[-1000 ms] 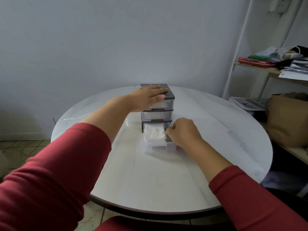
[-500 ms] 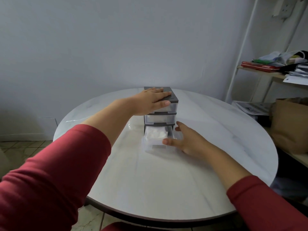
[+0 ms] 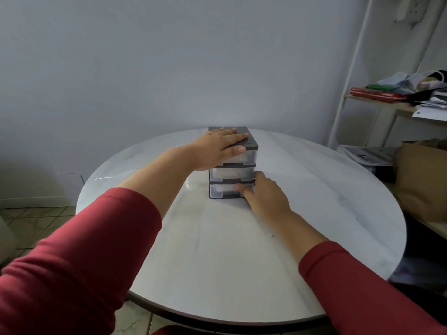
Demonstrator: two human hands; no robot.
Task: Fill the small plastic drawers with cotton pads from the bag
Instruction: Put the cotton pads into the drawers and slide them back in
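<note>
Drawer unit point(image 3: 231, 174) seen upright, centre-rear of round tabletop point(image 3: 217, 267). All 3 drawers pushed in; bottom drawer point(image 3: 222, 191) flush w/ frame. L hand point(image 3: 217, 148) laid flat on dark lid point(image 3: 250, 141), fingers straight, thumb over top drawer point(image 3: 245, 158) front. R hand point(image 3: 264, 195) pressed against bottom drawer front, fingers extended, nothing gripped. Whitish contents glimpsed thru clear fronts; cotton pads not clearly made out. Red sleeves point(image 3: 72, 262) worn on both arms.

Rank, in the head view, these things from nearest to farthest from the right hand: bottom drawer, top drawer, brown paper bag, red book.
1. Bottom drawer: lowest of three, touched by the right hand.
2. Top drawer: higher, under the left hand.
3. Brown paper bag: low, right side.
4. Red book: high, far right.
</note>
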